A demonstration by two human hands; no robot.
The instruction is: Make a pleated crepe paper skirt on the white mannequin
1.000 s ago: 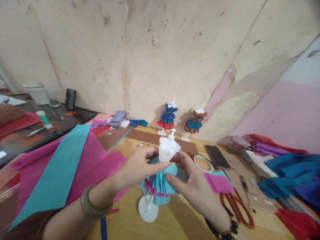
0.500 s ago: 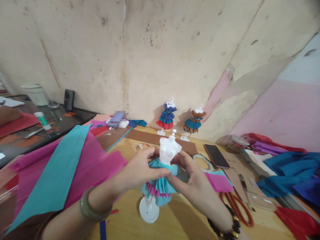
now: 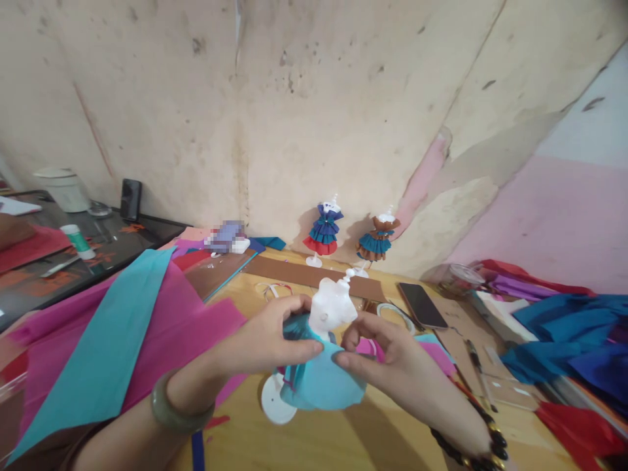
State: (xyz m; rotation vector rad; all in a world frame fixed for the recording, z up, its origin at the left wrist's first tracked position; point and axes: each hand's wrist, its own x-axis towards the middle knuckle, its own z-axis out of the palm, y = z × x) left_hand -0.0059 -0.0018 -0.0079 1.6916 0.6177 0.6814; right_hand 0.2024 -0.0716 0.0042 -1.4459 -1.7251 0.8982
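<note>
Gathering the turquoise skirt (image 3: pixel 326 383) about the waist of the white form (image 3: pixel 330 307), you work with two hands at the near middle of the table (image 3: pixel 314 451). The form, one in hand, leans to the right above its single round base (image 3: pixel 277 400); whether that base touches the wood cannot be told. Your left hand (image 3: pixel 267 337) is partly closed, its thumb pressing the skirt's front and its fingers wrapped behind. Your right hand (image 3: pixel 390 350) is half curled, thumb and forefinger brought near each other and apparently pinching the skirt's upper right edge; the contact itself is partly hidden. The step in hand seems to be fitting the skirt's outer layer; the next move probably calls for an even pull at both grips, so that the waist edge lies snug without tearing. Counted around you are two dressed forms, one blue and red (image 3: pixel 324 229), one brown and teal (image 3: pixel 375 243), both upright near the wall; one phone (image 3: pixel 422 305) lying flat at right; one brush (image 3: pixel 475 360); and, at far left, one glue stick (image 3: pixel 77 242).
</note>
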